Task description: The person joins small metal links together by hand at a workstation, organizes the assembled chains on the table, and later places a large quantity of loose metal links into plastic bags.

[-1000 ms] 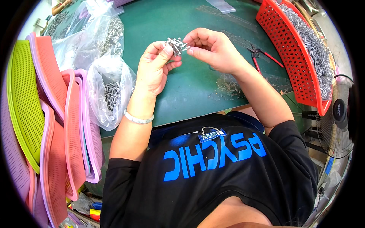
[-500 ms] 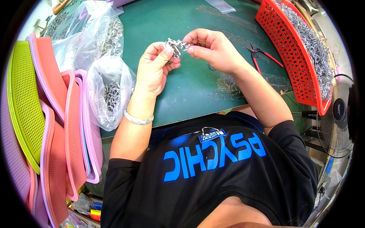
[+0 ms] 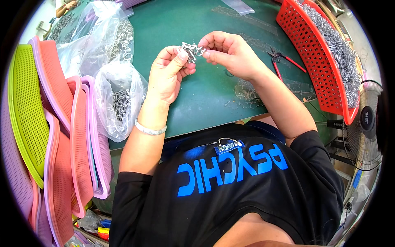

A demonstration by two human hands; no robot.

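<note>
Above the green table, my left hand [image 3: 169, 68] is closed on a small bunch of silvery metal clasps [image 3: 190, 51], pinched between thumb and fingers. My right hand [image 3: 228, 52] meets the bunch from the right, its thumb and forefinger pinching one piece at the edge. The exact shape of each piece is too small to make out. Beside my left forearm stands an open clear plastic bag [image 3: 119, 99] with metal pieces in it. A bigger clear bag [image 3: 96, 41] of similar pieces lies behind it.
Red-handled pliers [image 3: 284, 61] lie on the green table [image 3: 197, 103], right of my hands. A red perforated basket [image 3: 312, 53] heaped with metal pieces stands at the right, near a fan [image 3: 364, 123]. Stacked green [image 3: 26, 111], pink and purple baskets fill the left side.
</note>
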